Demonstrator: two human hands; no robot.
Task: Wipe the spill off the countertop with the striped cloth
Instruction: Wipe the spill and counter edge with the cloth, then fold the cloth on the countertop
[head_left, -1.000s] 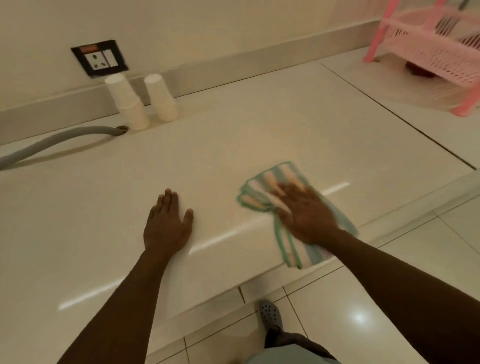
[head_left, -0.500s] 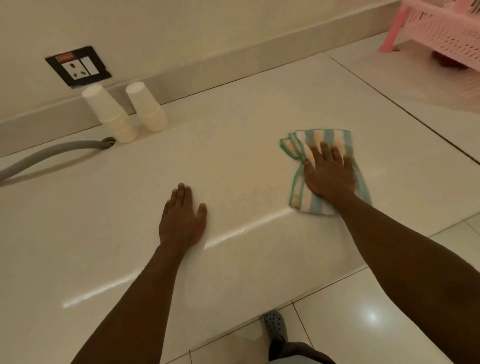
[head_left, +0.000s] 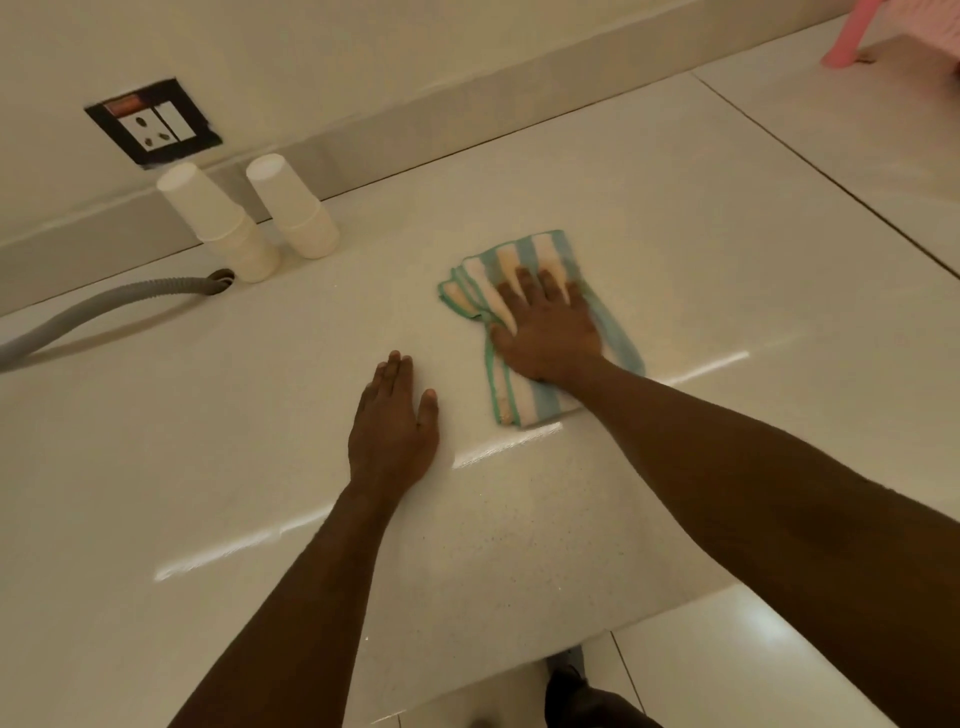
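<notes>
Two hands lie flat on the countertop (head_left: 649, 218): the right hand (head_left: 545, 332), fingers spread, presses on the striped cloth (head_left: 524, 270) near the middle of the surface, while the left hand (head_left: 392, 426), fingers together and holding nothing, braces just beside it toward the front edge. The cloth's long axis runs front to back, under the right palm. No spill shows clearly.
</notes>
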